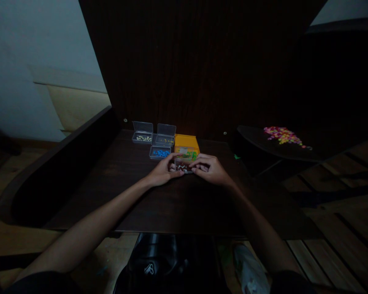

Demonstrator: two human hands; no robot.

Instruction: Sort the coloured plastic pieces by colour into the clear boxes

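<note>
A small clear plastic box (182, 168) holding white pieces on a dark ground lies on the desk with its lid raised. My left hand (164, 170) grips its left side, thumb along the front edge and fingers round the back. Over the box's right end, my right hand (211, 169) is closed with thumb and fingertips together; whether something tiny is between them is too dark to tell. Just behind stands a yellow-orange case (186, 140) with green pieces (191, 155) in front of it. To the left is an open clear box of blue pieces (161, 153).
Farther back left are open clear boxes with pale pieces (143, 138) and with yellow pieces (166, 141). A heap of pink, yellow and orange beads (283, 135) lies on the side shelf (251, 141) at right. A raised edge panel (64, 159) bounds the dark desk (135, 208) at left.
</note>
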